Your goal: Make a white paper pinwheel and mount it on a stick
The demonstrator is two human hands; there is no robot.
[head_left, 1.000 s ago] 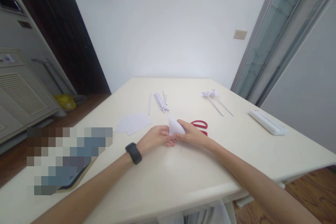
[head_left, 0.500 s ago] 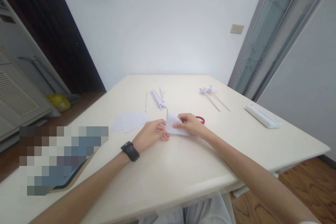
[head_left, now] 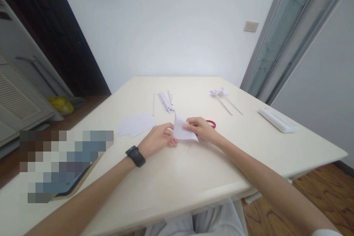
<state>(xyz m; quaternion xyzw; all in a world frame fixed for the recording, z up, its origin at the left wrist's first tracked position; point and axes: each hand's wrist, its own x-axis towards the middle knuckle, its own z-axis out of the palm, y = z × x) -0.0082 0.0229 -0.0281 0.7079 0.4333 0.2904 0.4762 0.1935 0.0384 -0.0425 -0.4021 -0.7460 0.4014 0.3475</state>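
A white sheet of paper (head_left: 181,131) stands up between my hands, with its corner pointing away from me. My left hand (head_left: 157,139), with a black watch on the wrist, grips its left edge between curled fingers. On the other side my right hand (head_left: 203,129) pinches the sheet, thumb on the near face. Just behind the right hand a red loop handle (head_left: 212,123) shows, perhaps of scissors; the rest is hidden. To the left of my left hand lie several flat white sheets (head_left: 135,123).
Beyond my hands lie rolled paper sticks (head_left: 165,102) and a single stick (head_left: 154,104). Two paper pinwheels on sticks (head_left: 219,92) rest at the back right. A white case (head_left: 278,120) lies near the right edge, a blurred-out flat device (head_left: 80,177) at the left.
My right thumb has shifted slightly up the paper, and the lower right corner of the sheet shows more plainly. My left hand keeps its hold. The whole view has tilted a little.
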